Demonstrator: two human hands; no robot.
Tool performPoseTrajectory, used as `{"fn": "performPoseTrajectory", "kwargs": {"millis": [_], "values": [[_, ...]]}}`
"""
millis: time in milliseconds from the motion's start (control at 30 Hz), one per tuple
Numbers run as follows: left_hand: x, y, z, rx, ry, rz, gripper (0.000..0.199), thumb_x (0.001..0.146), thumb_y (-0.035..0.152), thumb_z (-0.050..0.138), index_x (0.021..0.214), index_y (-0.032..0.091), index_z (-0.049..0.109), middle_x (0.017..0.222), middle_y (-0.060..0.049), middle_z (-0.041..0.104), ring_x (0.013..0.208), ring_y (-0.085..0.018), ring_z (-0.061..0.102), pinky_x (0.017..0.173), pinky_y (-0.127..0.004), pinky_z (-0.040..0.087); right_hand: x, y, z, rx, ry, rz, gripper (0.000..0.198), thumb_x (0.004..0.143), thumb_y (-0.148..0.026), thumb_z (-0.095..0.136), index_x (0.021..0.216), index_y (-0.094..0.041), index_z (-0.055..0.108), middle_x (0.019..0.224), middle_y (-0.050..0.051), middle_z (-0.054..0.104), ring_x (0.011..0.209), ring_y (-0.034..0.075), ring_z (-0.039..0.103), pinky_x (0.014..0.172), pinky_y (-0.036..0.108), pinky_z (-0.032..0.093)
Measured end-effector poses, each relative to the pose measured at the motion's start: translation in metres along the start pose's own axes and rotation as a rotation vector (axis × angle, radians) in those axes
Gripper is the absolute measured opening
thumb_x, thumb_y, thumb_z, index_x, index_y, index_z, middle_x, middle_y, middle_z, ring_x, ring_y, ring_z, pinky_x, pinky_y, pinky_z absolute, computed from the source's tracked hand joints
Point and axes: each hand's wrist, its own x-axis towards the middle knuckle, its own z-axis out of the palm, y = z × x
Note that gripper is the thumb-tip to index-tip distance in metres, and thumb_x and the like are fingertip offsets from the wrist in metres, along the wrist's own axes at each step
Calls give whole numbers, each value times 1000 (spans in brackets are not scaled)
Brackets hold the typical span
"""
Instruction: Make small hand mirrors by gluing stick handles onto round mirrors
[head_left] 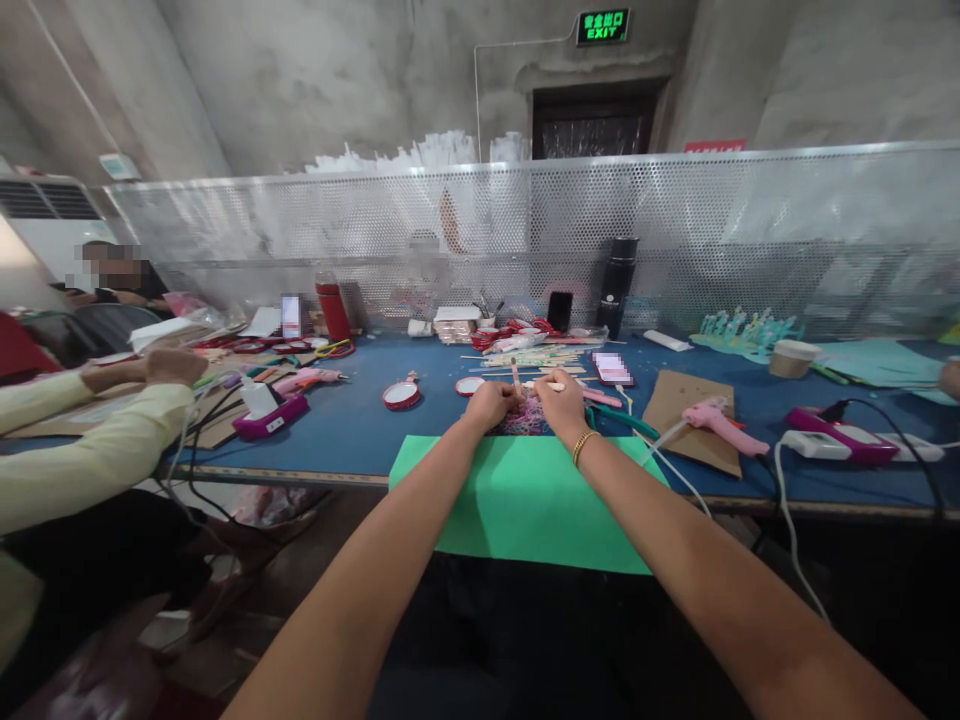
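My left hand (pixel 493 404) is closed over a tangle of thin pink, purple and blue strands (pixel 527 420) at the table's front. A narrow tan upright shape rises beside its fingers; what they pinch is too small to make out. Just to the right, my right hand (pixel 564 408), with a gold bracelet (pixel 582 445) at the wrist, is closed around a short white pen-like stick (pixel 553 386). Under both forearms a bright green sheet (pixel 525 500) hangs over the table edge. Thin pale sticks (pixel 536 358) lie behind the hands.
Right of me, a pink glue gun (pixel 724 425) rests on cardboard (pixel 667 400), near a purple power strip (pixel 847 437) with cables. Red-rimmed round pieces (pixel 401 395), a black bottle (pixel 618 285) and a red bottle (pixel 332 308) stand about. At left, a co-worker's yellow sleeve (pixel 90 450) reaches in.
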Motion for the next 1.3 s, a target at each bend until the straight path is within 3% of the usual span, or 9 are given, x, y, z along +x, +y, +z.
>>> {"fn": "performPoseTrajectory", "kwargs": {"millis": [100, 300, 400, 500, 700, 933, 1100, 1300], "values": [[-1, 1, -1, 8, -4, -7, 34, 72, 45, 63, 77, 13, 74, 65, -1, 65, 59, -12, 49, 57, -24, 34, 0, -3, -3, 15, 35, 6, 12, 69, -32, 52, 61, -24, 54, 63, -1, 61, 64, 18, 54, 62, 29, 42], [0, 1, -1, 0, -15, -28, 31, 72, 42, 64, 79, 14, 74, 64, 0, 65, 57, -12, 49, 56, -24, 34, 0, -9, -1, 158, -45, 54, 22, 74, -40, 50, 78, -23, 63, 69, -1, 66, 67, 19, 59, 63, 28, 44], [1, -1, 0, 3, 0, -9, 31, 72, 43, 65, 75, 13, 73, 62, -1, 63, 57, -12, 47, 55, -24, 32, 0, -9, -2, 162, -24, 24, 21, 71, -39, 55, 79, -22, 63, 73, 0, 67, 70, 19, 60, 64, 28, 45], [2, -2, 0, 8, 2, 1, 35, 72, 47, 64, 70, 13, 71, 60, 0, 62, 56, -12, 45, 54, -24, 31, 0, -9, -3, 133, 19, -8, 16, 67, -34, 56, 77, -22, 61, 70, 0, 67, 67, 19, 60, 64, 29, 46], [1, -2, 1, 17, -7, 17, 29, 73, 41, 62, 70, 14, 73, 61, 1, 62, 56, -11, 44, 54, -24, 30, 2, -9, -3, 152, -3, 43, 18, 73, -38, 52, 63, -23, 54, 55, 0, 63, 55, 18, 59, 57, 29, 45], [1, -2, 0, 20, 0, -6, 32, 73, 44, 63, 77, 14, 74, 63, 0, 63, 56, -11, 46, 55, -24, 31, 3, -5, -1, 182, -19, -6, 17, 70, -36, 54, 74, -22, 62, 63, -2, 64, 62, 16, 59, 59, 26, 44], [-1, 2, -2, 21, -5, -2, 38, 73, 50, 63, 73, 14, 73, 60, 1, 60, 55, -11, 44, 55, -25, 30, 2, -2, 1, 183, -22, 39, 14, 69, -35, 54, 67, -22, 59, 60, -1, 64, 61, 17, 60, 60, 28, 46], [-1, 2, -1, 22, -10, -11, 31, 74, 43, 62, 68, 13, 70, 59, 1, 59, 55, -11, 43, 54, -25, 29, 3, 2, 2, 160, 2, 27, 8, 67, -31, 54, 64, -23, 55, 59, -2, 64, 61, 17, 60, 61, 28, 46]]}}
